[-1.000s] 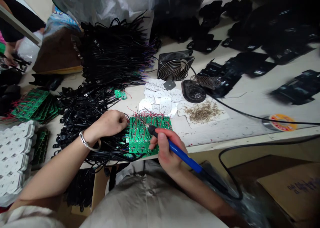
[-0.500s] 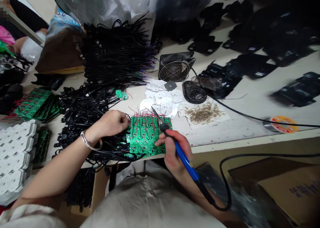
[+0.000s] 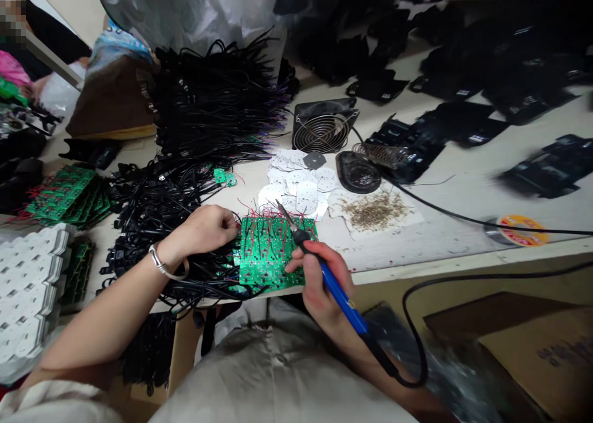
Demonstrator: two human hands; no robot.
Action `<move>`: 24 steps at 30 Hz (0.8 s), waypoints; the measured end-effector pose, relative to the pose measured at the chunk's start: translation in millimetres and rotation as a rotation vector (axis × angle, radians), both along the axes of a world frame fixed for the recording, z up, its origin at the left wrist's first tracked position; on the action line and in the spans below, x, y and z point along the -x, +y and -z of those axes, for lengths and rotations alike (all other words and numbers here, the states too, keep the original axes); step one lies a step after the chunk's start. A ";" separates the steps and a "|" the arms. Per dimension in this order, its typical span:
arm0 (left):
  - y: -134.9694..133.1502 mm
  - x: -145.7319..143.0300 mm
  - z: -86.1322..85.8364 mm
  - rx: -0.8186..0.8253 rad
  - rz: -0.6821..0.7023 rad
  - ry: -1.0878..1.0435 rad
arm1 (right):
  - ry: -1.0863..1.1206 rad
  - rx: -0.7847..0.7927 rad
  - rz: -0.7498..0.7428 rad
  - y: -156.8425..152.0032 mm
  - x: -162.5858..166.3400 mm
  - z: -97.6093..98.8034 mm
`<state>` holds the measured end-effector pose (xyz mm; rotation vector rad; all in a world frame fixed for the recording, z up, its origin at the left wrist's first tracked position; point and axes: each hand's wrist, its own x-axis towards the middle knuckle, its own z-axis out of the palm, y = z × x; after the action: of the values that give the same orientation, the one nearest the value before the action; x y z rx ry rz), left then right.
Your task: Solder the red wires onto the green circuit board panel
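In my right hand (image 3: 324, 275) is a blue soldering iron (image 3: 341, 301), its tip angled up and left over the far part of a green circuit board panel (image 3: 264, 268). Red and black wires (image 3: 266, 228) stick out of the panel toward its far edge. My left hand (image 3: 210, 228) is closed in a pinch at the panel's left edge, above a heap of black cables (image 3: 152, 225). What its fingertips hold is hidden. Small green boards (image 3: 225, 176) lie a little beyond that hand.
Beyond the panel lie white perforated discs (image 3: 306, 196), a black fan (image 3: 323, 126) and an iron stand with a coil (image 3: 359, 171). Brown residue covers a paper (image 3: 375, 212). A solder roll (image 3: 521, 230) sits near the front edge. White trays (image 3: 32, 293) are stacked at left.
The iron's tip has shifted slightly to the left over the panel, together with my right hand. My left hand stays in nearly the same place.
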<state>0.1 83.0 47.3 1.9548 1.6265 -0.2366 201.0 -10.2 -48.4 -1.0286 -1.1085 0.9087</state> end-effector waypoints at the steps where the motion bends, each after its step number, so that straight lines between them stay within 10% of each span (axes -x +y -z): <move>1: 0.1 0.4 0.6 0.002 -0.002 -0.001 | -0.004 0.000 -0.002 0.0 0.1 -0.3; 24: -8.6 -11.7 -11.3 -0.001 0.026 0.162 | 0.004 0.241 0.115 -5.7 -15.1 -7.4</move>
<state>11.8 74.5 58.6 2.0024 1.7032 -0.4138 216.0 -15.9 -41.0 -1.2744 -0.9405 0.9670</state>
